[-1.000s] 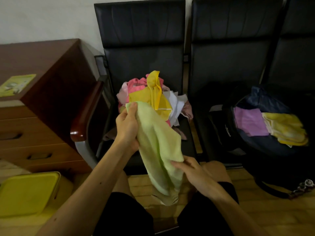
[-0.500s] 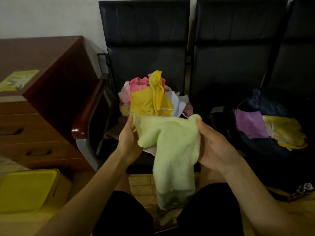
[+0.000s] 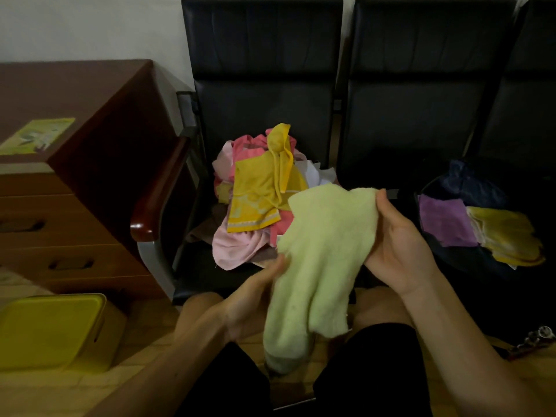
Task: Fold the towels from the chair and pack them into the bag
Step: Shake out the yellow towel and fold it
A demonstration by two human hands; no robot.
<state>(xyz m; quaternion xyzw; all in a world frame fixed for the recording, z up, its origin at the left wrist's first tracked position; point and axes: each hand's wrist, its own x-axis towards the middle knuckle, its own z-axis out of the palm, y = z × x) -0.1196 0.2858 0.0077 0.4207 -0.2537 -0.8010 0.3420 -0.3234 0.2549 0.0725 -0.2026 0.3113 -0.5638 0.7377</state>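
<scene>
A pale green towel [image 3: 319, 260] hangs between my hands above my knees. My right hand [image 3: 400, 245] grips its upper right corner, thumb on top. My left hand [image 3: 252, 299] holds the towel's left edge lower down; its fingers are partly hidden behind the cloth. A heap of towels [image 3: 258, 194], yellow, pink and white, lies on the left black chair [image 3: 261, 70]. The dark bag [image 3: 463, 182] sits open on the chair to the right, with a folded purple towel [image 3: 445, 221] and a folded yellow towel [image 3: 508, 236] inside.
A brown wooden drawer cabinet [image 3: 75, 182] stands at the left, beside the chair's wooden armrest [image 3: 159, 191]. A yellow lidded box [image 3: 51, 329] sits on the floor at the lower left. A metal bag clasp [image 3: 538, 338] lies at the right edge.
My right hand has lifted the towel's corner up and to the right. My left hand has slid down from the top corner to the towel's lower left edge.
</scene>
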